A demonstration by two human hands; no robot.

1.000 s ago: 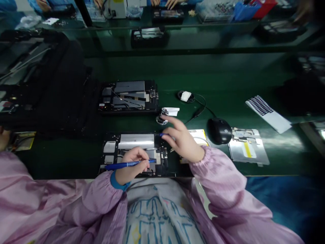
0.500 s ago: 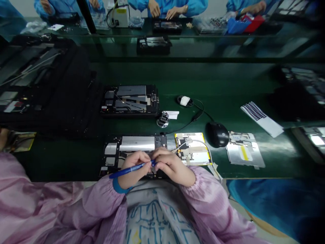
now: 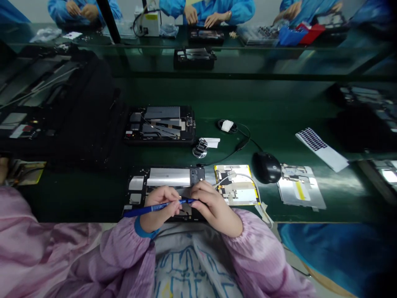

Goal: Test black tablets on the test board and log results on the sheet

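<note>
A slim blue marker pen (image 3: 141, 210) lies slantwise across my left hand (image 3: 161, 207), which is closed around its barrel. The fingers of my right hand (image 3: 215, 207) pinch the pen's dark front end; whether a cap is in them I cannot make out. Both hands are over an opened black tablet-like device (image 3: 136, 182) at the table's near edge. Its silver battery (image 3: 169, 176) shows above the hands, while my hands and wrists cover much of its lower half.
Right of the device lies a yellow-edged panel (image 3: 242, 198) with a white cable. Past it are a black mouse (image 3: 267, 167), a metal plate (image 3: 304, 196) and a label sheet (image 3: 333, 157). Another opened device (image 3: 159, 124) sits behind; black stacks (image 3: 93, 120) rise left. Co-workers' hands (image 3: 214, 18) show across the table.
The pen's narrow front section now shows between my hands, which are slightly farther apart. Its rear end reaches farther left. The whole view has shifted slightly.
</note>
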